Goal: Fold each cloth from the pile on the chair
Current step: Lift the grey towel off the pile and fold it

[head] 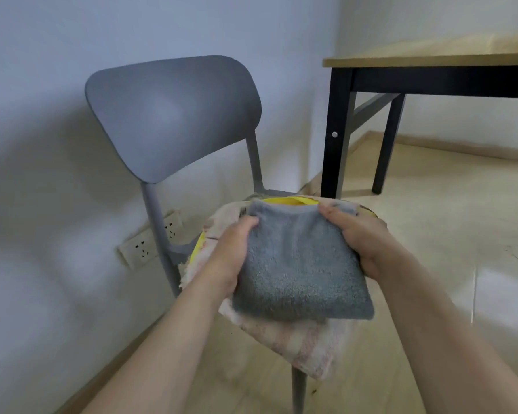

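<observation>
Both forearms are reaching in from the bottom of the view, and between them I am holding the grey cloth (299, 264), already folded down to a thick square. I am gripping it from both sides: my left hand (231, 252) is clamping its left edge with the thumb lying on top, and my right hand (362, 240) is doing the same on the right edge, thumb curled over near the far corner. The fingers of both hands are tucked underneath, out of sight, so I am pinching the layers together from above and below. I am holding it this way, I judge, so the folded layers stay stacked and do not slide apart while I set it down or square it up.

This grey cloth is sitting over the middle of the chair (174, 115) seat, on top of the pinkish striped cloth (299, 345), whose loose fringe is hanging over the seat's near and left edges. That one is looking unfolded and spread, so I take it as still waiting its turn. Something yellow (284, 201) is peeking out at the seat's far edge and again at its left edge, beneath the striped cloth; I cannot tell whether it is another cloth or a cushion.

Off to the right, a desk (431, 55) is standing well apart from the chair, carrying nothing of this task that I can make out. Wall sockets (150, 237) are showing behind the chair's leg.
</observation>
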Tool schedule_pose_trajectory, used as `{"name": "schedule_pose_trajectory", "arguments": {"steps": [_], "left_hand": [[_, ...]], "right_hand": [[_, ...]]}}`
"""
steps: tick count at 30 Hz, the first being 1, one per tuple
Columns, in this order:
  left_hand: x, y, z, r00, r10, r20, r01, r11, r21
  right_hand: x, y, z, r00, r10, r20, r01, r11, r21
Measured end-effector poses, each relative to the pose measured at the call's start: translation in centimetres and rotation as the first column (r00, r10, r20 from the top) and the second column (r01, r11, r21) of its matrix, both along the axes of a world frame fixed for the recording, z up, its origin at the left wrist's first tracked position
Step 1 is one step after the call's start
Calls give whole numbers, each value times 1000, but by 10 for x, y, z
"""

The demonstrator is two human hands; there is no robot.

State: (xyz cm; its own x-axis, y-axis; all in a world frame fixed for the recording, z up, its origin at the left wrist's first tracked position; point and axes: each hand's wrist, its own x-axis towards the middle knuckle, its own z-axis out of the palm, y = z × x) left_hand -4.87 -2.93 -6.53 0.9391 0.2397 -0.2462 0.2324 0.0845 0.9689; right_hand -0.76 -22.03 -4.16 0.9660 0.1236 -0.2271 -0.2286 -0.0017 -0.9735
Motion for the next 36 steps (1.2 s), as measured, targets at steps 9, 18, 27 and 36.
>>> {"name": "schedule_pose_trajectory", "arguments": {"steps": [9, 18, 27, 36], "left_hand": [[28, 1, -33, 990, -4, -139, 88, 795, 600], [52, 16, -28, 942, -100, -319, 258, 825, 503], [73, 9, -7, 852, -37, -522, 336, 804, 491], [78, -16, 242, 930, -101, -353, 242, 891, 383]], "right_hand": [[0, 9, -45, 990, -46, 130, 102, 878, -469], [34, 11, -48, 992, 108, 65, -26, 680, -733], [50, 1, -28, 964, 5, -264, -121, 897, -425], [60, -28, 229, 862, -90, -499, 66, 996, -65]]}}
